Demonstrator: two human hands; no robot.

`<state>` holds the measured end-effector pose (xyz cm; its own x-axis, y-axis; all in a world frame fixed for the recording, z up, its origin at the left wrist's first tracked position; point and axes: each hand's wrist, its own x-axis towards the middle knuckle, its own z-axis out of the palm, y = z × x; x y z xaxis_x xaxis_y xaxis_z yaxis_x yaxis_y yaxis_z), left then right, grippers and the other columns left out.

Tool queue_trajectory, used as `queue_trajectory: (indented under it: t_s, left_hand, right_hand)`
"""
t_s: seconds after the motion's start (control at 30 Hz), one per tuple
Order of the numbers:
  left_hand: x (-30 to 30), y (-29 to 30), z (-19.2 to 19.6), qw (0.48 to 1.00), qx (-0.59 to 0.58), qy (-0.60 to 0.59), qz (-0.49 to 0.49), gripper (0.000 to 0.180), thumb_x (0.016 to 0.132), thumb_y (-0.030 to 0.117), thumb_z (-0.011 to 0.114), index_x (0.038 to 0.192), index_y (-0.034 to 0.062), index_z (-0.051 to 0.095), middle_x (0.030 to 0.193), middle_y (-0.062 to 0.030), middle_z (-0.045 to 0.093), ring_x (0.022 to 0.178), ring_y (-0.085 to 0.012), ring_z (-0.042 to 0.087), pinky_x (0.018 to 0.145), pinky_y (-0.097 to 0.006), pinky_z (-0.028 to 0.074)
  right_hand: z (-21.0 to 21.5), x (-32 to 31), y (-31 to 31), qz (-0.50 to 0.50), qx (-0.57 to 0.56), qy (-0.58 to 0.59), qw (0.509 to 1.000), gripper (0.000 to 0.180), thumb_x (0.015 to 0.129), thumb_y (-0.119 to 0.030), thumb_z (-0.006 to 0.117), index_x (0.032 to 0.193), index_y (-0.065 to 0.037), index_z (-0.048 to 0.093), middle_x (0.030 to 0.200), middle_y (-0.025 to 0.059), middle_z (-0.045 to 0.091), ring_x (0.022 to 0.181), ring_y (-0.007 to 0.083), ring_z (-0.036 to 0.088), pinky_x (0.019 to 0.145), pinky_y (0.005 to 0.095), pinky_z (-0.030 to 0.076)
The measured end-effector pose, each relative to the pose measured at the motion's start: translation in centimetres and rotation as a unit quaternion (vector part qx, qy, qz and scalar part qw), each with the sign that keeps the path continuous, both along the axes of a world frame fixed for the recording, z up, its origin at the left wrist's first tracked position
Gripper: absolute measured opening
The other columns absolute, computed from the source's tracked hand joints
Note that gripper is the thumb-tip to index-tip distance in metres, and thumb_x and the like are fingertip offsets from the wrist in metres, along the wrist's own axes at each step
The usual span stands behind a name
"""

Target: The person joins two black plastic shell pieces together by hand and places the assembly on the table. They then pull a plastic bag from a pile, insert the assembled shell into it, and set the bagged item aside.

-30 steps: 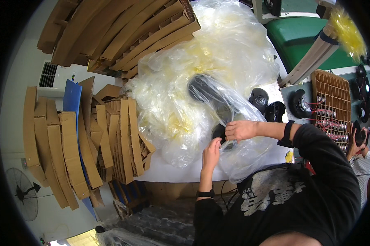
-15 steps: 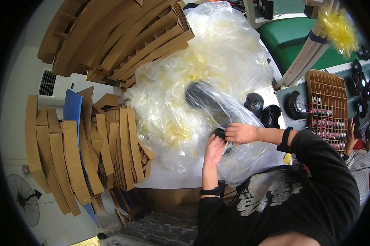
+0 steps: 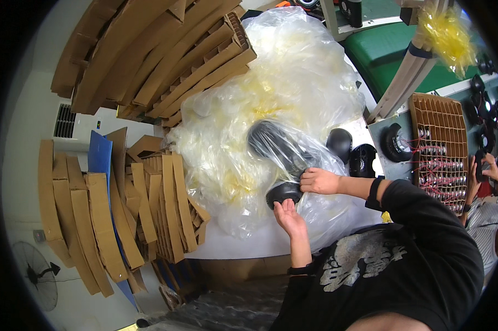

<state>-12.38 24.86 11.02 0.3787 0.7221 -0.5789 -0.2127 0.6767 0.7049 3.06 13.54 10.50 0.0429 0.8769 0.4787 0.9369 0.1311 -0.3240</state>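
Beside the bag heap [image 3: 271, 105], the left hand [image 3: 289, 217] now cups a black speaker [image 3: 284, 192] from below while the right hand [image 3: 319, 180] has clamped onto its clear bag [image 3: 298, 157], steadying it.

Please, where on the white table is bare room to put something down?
A bare strip of white table lies along its near edge, between the cardboard stacks and the left hand. Beyond it, the clear plastic bags crowd everything.
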Motion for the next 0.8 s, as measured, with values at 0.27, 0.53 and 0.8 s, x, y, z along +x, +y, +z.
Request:
queue_trajectory:
  t_s: [0.27, 0.53, 0.8]
  left_hand:
    - [-0.2, 3.5, -0.8, 0.999, -0.036, 0.028, -0.023, 0.040, 0.085, 0.032, 0.065, 0.106, 0.0046, 0.044, 0.099, -0.0080, 0.048, 0.095, -0.0178, 0.047, 0.091, -0.033, 0.037]
    - [1.6, 7.5, 0.7, 0.979, -0.166, 0.040, -0.112, 0.040, 0.085, 0.033, 0.065, 0.106, 0.0036, 0.047, 0.100, -0.0060, 0.039, 0.093, -0.0173, 0.040, 0.090, -0.031, 0.035]
    - [1.4, 7.6, 0.1, 0.980, -0.146, 0.058, -0.123, 0.040, 0.085, 0.031, 0.064, 0.110, 0.0039, 0.048, 0.108, -0.0084, 0.044, 0.108, -0.0185, 0.042, 0.100, -0.033, 0.032]
  right_hand:
    - [-1.1, -0.4, 0.6, -0.007, 0.005, -0.010, 1.000, 0.012, 0.073, -0.018, 0.052, 0.083, -0.011, 0.052, 0.086, 0.0015, 0.052, 0.093, 0.0189, 0.050, 0.084, 0.0312, 0.039]
    - [-1.3, -0.4, 0.7, 0.071, -0.002, -0.062, 0.996, 0.019, 0.075, -0.020, 0.051, 0.092, -0.015, 0.057, 0.087, 0.0001, 0.050, 0.088, 0.0185, 0.048, 0.083, 0.0300, 0.039]
    - [-2.0, -1.5, 1.3, -0.029, -0.087, -0.151, 0.984, 0.018, 0.076, -0.020, 0.052, 0.086, -0.011, 0.064, 0.091, 0.0010, 0.051, 0.096, 0.0182, 0.047, 0.090, 0.0295, 0.036]
